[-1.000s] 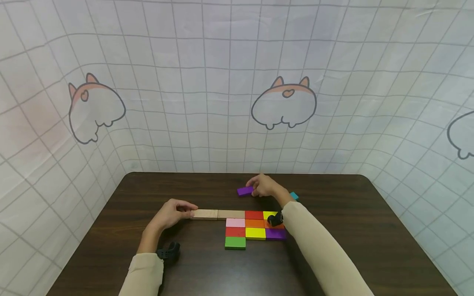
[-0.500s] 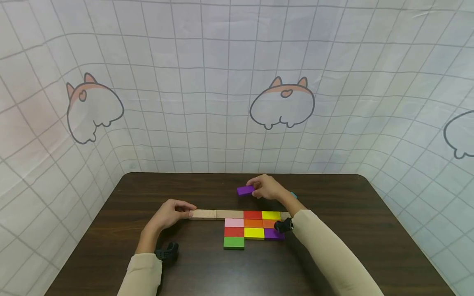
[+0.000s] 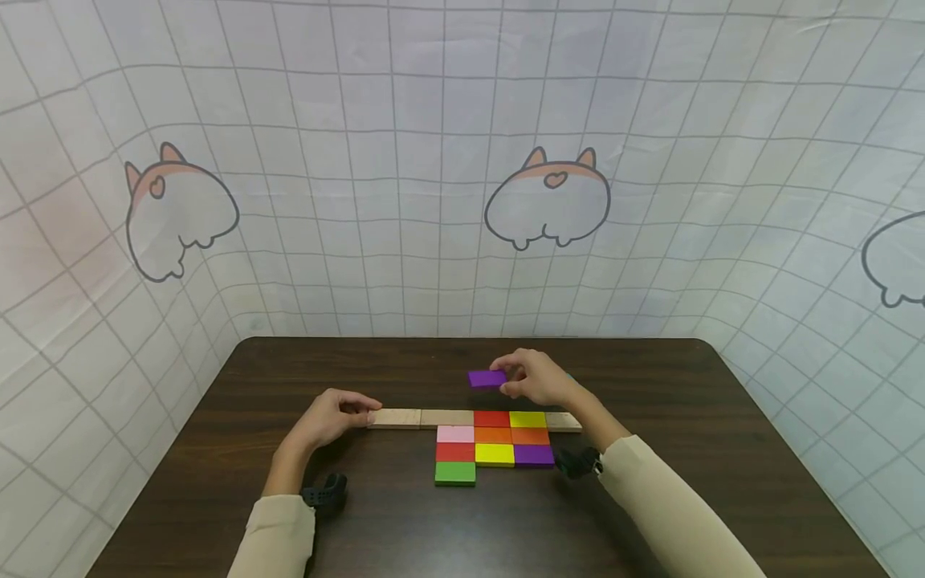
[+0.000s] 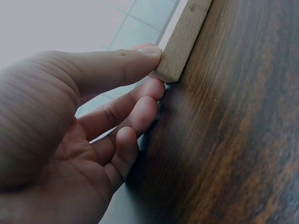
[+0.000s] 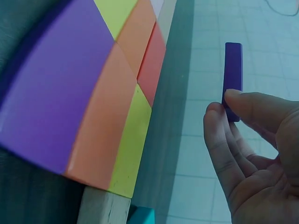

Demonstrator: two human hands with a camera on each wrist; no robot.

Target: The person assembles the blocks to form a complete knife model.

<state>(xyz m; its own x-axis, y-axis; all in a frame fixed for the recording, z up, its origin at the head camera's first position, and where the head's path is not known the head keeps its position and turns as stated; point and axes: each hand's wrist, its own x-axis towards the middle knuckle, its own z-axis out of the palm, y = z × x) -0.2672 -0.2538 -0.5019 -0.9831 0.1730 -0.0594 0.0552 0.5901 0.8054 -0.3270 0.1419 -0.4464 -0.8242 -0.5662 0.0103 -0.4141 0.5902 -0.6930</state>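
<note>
Thumb and fingers of my right hand (image 3: 538, 379) pinch one end of a purple wooden block (image 3: 485, 379). That block is held behind the row of blocks, and in the right wrist view it appears lifted off the table. My left hand (image 3: 328, 421) pinches the left end of a plain wooden block (image 3: 394, 418), which lies flat. From it a row runs right: another plain block (image 3: 448, 418), a red block (image 3: 491, 419), a yellow block (image 3: 527, 419) and a plain block (image 3: 562, 421), partly covered by my right forearm.
Nearer me, touching the row, lie several coloured blocks, including a pink block (image 3: 456, 434), a second purple block (image 3: 533, 456) and a green block (image 3: 455, 474). A teal block (image 5: 143, 216) shows beyond the row's right end. Patterned cloth (image 3: 405, 201) hangs behind the dark table (image 3: 390, 530).
My right hand has moved slightly right and towards me with the purple block. Its forearm has swung right, uncovering the yellow and orange blocks and the right plain block. My left hand stays put.
</note>
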